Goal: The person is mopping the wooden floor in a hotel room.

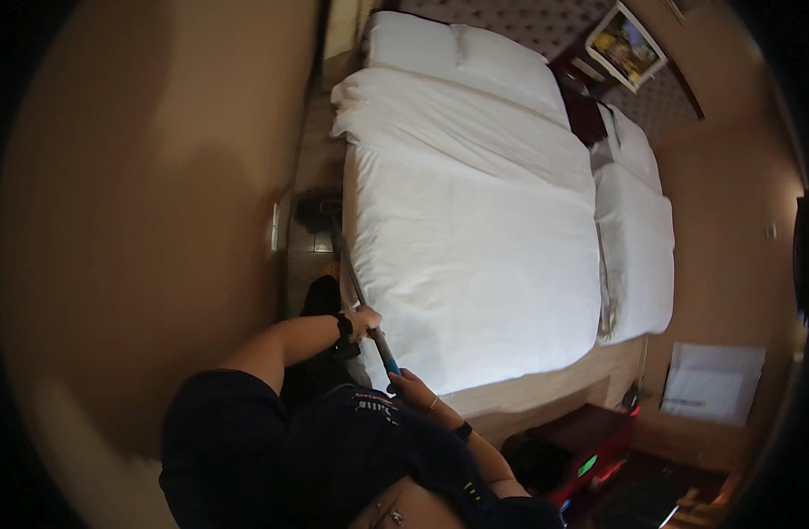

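Observation:
Both of my hands grip the pole of a long-handled floor mop point(355, 278). My left hand point(366, 321) closes around the grey part of the pole, lower down and farther from my body. Close to my chest, my right hand point(411, 389) holds the upper end at its blue grip point(390, 364). The dark, blurred mop head point(318, 209) rests on the tiled floor point(300, 261) between the wall and the large bed. White bedding point(470, 244) covers that bed, and the pole slants across its near left edge.
A brown wall point(199, 218) runs close along the left. Beyond the large bed stands a narrower bed point(632, 251) with white bedding. A framed flower picture point(626, 46) is by the padded headboards. Dark red furniture point(576, 436) stands at lower right.

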{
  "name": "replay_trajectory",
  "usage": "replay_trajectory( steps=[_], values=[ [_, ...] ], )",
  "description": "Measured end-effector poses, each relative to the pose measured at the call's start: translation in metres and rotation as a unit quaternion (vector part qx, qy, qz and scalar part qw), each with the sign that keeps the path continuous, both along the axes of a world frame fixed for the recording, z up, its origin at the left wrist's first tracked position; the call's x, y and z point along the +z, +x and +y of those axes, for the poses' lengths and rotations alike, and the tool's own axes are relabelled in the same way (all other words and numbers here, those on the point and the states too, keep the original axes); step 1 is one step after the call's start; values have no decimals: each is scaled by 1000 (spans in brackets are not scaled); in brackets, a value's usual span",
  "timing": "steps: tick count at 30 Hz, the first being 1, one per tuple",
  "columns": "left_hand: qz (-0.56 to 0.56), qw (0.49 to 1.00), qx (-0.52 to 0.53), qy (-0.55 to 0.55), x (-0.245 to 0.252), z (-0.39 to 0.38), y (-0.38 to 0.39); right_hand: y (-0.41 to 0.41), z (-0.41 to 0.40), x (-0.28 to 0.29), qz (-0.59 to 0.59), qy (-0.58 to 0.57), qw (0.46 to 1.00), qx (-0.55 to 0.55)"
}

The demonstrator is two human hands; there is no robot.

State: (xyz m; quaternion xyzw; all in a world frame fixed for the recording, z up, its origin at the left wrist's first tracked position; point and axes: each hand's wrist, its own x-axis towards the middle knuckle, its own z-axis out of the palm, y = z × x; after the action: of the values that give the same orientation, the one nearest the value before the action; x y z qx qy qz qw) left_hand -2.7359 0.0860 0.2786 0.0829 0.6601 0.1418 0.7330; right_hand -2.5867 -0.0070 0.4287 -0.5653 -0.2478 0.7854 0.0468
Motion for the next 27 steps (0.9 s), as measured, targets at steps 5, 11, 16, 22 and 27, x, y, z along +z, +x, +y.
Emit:
replay_trajectory(
  steps=[5,11,16,22,27],
  values=[
    [-6,998,5,60,1,65,-45,-40,54,55,-13,-51,999,-3],
    [216,797,-427,369,-129,177,-204,-179,186,42,57,-33,998,23],
    [89,991,-90,37,-19,241,-164,-176,225,-8,56,-52,993,-94],
    [24,996,-23,82,-44,157,-118,-125,151,-20,58,-78,992,-77],
    [11,996,-83,-7,-65,22,-25,-28,26,26,22,-127,990,-50]
  ],
)
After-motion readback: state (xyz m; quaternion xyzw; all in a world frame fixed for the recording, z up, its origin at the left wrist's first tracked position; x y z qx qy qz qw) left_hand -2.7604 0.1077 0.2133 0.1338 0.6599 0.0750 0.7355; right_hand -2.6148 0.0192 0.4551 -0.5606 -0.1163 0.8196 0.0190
